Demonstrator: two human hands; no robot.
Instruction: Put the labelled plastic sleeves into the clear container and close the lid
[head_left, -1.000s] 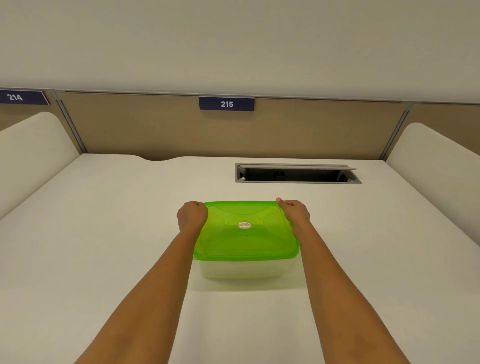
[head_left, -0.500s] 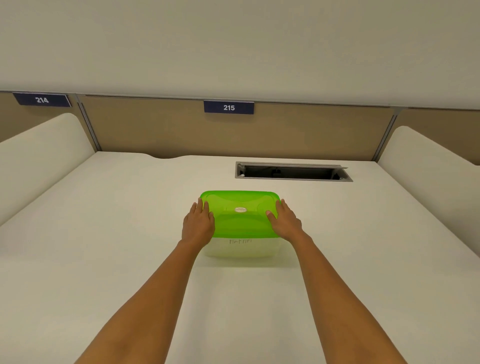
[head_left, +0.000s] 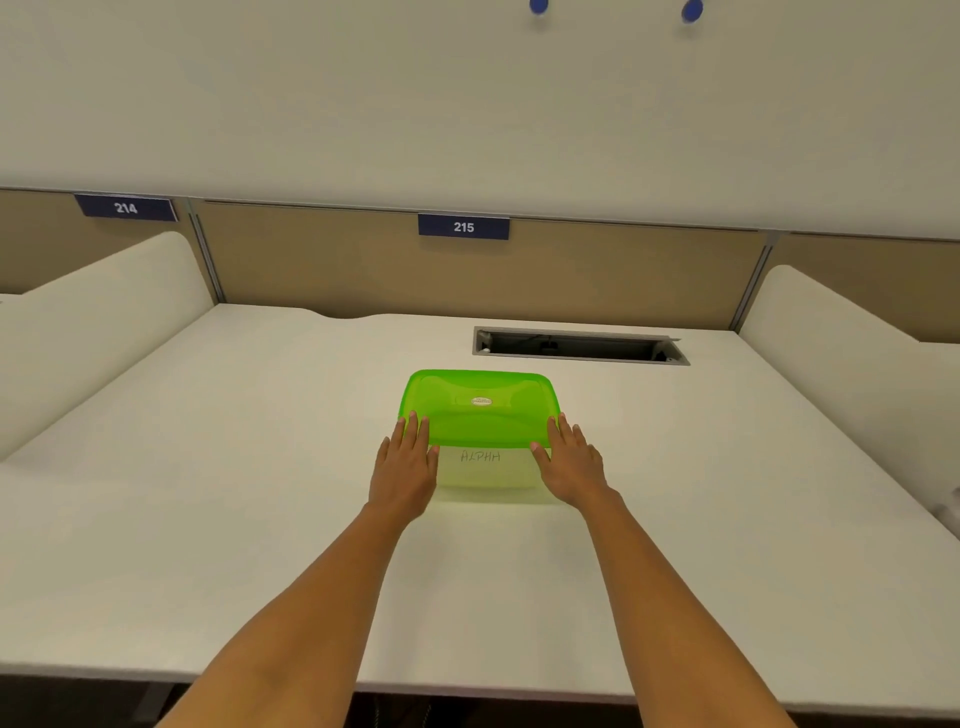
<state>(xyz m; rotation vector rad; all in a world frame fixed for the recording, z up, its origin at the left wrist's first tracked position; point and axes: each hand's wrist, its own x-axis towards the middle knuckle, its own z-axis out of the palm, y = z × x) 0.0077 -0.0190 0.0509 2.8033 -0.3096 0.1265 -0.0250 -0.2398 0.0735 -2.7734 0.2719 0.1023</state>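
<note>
A clear container (head_left: 485, 475) stands on the white desk (head_left: 234, 493) with its green lid (head_left: 480, 408) seated on top. Handwritten lettering on a sleeve shows through the front wall; the rest of the contents are too faint to make out. My left hand (head_left: 408, 460) lies flat with spread fingers against the container's left front corner, fingertips touching the lid's edge. At the right front corner my right hand (head_left: 569, 462) does the same. Neither hand grips anything.
A rectangular cable slot (head_left: 579, 346) is cut into the desk behind the container. Tan partition panels carry number plates 214 (head_left: 125, 208) and 215 (head_left: 463, 227). White curved dividers (head_left: 93, 322) rise on both sides. The desk's front edge runs below my forearms.
My hands moved from the lid's back corners to its front corners and flattened out. The view pulled back and tilted up, so the container now appears farther away.
</note>
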